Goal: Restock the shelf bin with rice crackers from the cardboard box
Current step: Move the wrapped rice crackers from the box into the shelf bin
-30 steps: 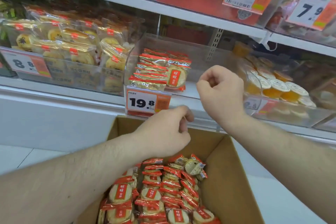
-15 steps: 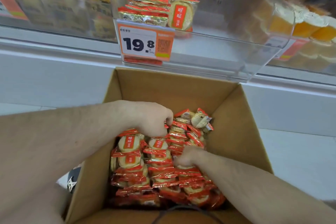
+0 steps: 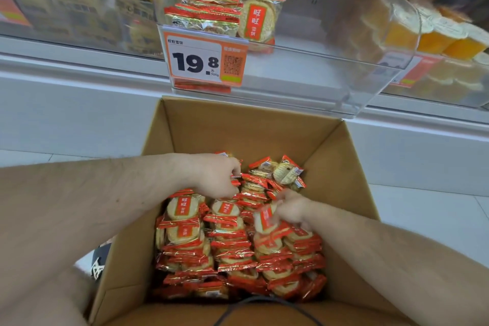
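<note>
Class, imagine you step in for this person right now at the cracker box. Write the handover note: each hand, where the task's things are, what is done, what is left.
Left hand: down in the cardboard box, fingers curled on cracker packs at the far end of the middle row.
Right hand: also in the box, pinching one rice cracker pack lifted at an angle from the right row.
Box: open on the floor below the shelf, with three rows of packs.
Shelf bin: clear, tagged 19.8; a small pile of packs at its left, the rest bare.
Done: some packs already in the bin.
Left: lift the gripped packs into the bin and repeat.
</note>
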The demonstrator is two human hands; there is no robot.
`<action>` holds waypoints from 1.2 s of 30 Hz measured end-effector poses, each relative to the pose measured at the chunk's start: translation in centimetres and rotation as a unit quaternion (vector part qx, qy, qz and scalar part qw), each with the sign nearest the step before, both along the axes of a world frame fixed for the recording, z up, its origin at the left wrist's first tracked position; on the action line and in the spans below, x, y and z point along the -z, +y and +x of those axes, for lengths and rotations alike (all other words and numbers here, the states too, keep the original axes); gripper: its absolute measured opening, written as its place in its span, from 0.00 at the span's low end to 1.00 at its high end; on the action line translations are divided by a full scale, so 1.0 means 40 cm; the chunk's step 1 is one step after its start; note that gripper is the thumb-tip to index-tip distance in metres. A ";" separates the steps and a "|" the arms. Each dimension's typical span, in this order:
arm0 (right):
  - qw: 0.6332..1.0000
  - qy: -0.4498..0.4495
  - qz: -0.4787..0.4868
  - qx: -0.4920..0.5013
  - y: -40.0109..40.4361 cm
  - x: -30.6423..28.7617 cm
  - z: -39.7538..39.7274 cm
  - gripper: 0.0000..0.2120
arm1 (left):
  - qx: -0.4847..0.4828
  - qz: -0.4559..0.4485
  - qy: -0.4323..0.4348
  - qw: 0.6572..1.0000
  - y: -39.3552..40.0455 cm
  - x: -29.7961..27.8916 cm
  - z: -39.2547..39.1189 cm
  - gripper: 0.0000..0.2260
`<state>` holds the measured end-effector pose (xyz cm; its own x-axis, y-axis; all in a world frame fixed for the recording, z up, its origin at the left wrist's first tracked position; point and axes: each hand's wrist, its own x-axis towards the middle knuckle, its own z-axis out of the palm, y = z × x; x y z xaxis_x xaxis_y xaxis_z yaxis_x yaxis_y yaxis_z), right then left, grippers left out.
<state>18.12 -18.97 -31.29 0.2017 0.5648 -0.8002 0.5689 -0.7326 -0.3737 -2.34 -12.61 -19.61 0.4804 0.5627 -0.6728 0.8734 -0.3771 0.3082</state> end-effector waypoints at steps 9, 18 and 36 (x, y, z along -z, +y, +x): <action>0.853 0.515 0.042 0.070 0.091 -0.126 0.008 0.26 | -0.338 -0.159 -0.247 0.894 0.011 0.031 0.034 0.34; 0.955 -0.170 -0.133 -0.205 -0.020 0.149 0.097 0.22 | -0.251 -0.091 -0.219 0.939 0.022 0.044 0.014 0.35; 0.963 -0.057 0.261 -0.025 -0.015 -0.363 -0.041 0.44 | -0.218 -0.066 -0.342 0.912 -0.002 -0.036 0.044 0.34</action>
<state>16.48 -19.56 -16.79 0.2336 0.8952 -0.3796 0.6572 -0.4330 -0.6169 -0.58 -12.69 -18.18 0.5634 0.7359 -0.3755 0.5185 0.0388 0.8542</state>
